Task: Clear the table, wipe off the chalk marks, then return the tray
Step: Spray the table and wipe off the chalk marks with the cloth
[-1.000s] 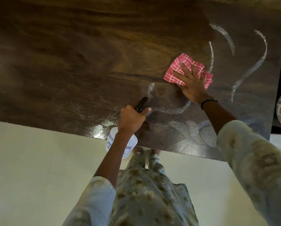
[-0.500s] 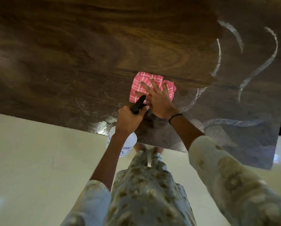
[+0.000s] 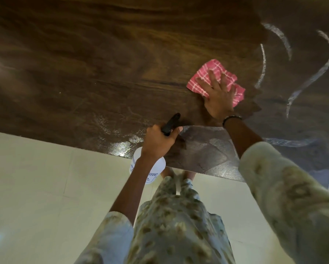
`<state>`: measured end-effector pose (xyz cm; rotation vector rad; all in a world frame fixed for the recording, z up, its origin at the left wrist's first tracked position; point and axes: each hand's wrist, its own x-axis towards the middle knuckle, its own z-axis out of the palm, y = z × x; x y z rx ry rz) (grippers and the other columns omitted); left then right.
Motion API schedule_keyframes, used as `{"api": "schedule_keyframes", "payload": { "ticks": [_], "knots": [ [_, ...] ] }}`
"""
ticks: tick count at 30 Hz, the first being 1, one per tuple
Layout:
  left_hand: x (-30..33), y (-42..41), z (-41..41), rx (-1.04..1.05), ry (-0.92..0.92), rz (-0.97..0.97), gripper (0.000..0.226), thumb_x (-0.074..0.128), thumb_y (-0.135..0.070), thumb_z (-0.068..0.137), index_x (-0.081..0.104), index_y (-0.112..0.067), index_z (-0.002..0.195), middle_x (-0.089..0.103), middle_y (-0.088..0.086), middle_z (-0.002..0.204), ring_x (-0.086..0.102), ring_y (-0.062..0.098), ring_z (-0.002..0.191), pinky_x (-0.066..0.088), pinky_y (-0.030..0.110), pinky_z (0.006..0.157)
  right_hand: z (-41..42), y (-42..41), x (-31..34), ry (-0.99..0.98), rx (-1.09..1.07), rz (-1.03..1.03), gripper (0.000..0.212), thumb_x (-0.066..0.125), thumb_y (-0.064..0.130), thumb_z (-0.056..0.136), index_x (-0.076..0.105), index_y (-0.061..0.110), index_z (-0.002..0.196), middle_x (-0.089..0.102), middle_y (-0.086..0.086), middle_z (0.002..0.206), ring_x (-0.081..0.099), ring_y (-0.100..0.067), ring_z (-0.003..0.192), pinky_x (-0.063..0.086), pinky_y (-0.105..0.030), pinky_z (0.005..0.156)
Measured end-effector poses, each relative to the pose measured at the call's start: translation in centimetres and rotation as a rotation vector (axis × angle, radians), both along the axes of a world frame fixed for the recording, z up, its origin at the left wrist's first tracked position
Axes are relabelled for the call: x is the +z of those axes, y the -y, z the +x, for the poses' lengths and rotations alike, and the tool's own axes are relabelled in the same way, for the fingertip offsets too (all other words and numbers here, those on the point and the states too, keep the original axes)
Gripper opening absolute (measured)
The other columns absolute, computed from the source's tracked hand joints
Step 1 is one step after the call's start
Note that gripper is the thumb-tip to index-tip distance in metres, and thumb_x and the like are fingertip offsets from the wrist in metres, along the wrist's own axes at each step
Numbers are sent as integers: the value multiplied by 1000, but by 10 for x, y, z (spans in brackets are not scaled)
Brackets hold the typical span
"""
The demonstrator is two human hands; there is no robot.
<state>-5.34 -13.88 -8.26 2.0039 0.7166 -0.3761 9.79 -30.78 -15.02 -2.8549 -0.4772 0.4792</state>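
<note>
A pink checked cloth [image 3: 203, 70] lies on the dark wooden table [image 3: 102, 63], right of centre. My right hand [image 3: 218, 98] presses flat on it with spread fingers. White chalk marks [image 3: 312, 77] curve across the table's right part, and a smeared chalk patch [image 3: 207, 149] sits near the front edge. My left hand [image 3: 158, 141] grips the black trigger head of a white spray bottle [image 3: 147, 170] held at the table's front edge. The tray is not in view.
A wet, glossy streak [image 3: 119, 147] shines on the table's front edge left of the bottle. Pale floor tiles [image 3: 36, 187] spread below the table. My patterned clothing fills the lower middle.
My right hand has slid the cloth from beside the spray bottle back to the right, toward the chalk curves. The chalk near the bottle's nozzle looks more smeared. My left hand has stayed put.
</note>
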Motion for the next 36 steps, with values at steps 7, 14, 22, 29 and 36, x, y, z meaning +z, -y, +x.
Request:
{"api": "schedule_keyframes", "payload": {
  "ticks": [7, 14, 22, 29, 36],
  "knots": [
    [-5, -5, -3, -45, -13, 0, 43, 72, -44, 78, 68, -2, 82, 66, 13, 69, 65, 30, 69, 53, 36, 67, -68, -23, -11, 69, 401, 27, 74, 62, 16, 82, 30, 41, 144, 13, -1, 159, 3, -36, 146, 6, -69, 106],
    [-8, -11, -10, -86, -35, -19, 52, 70, -56, 72, 70, -6, 85, 69, 15, 78, 67, 32, 80, 56, 44, 79, -67, 75, -3, 102, 288, -40, 81, 61, 6, 80, 25, 39, 144, 18, -4, 158, 12, -37, 144, 15, -71, 106],
    [-9, -5, -23, -148, -19, 42, 48, 71, -49, 75, 71, -2, 86, 69, 18, 81, 67, 33, 80, 55, 41, 75, -31, -6, -3, 28, -11, -5, 67, 47, 13, 93, 19, 43, 147, 0, 2, 161, -4, -37, 145, 2, -71, 106],
    [-9, 24, -45, -198, -42, 6, 41, 73, -43, 76, 69, -2, 81, 70, 17, 78, 67, 34, 80, 55, 42, 72, -86, 5, -7, 78, 445, 22, 77, 62, 12, 83, 26, 39, 146, 11, -2, 159, 2, -35, 146, 7, -70, 109],
    [-6, 59, -66, -249, -116, -37, 37, 74, -42, 76, 70, -5, 84, 71, 13, 77, 68, 31, 79, 55, 37, 73, -88, 73, -1, 54, 174, -7, 71, 54, 12, 89, 23, 41, 146, 11, 1, 159, 3, -33, 146, 8, -68, 109]
  ]
}}
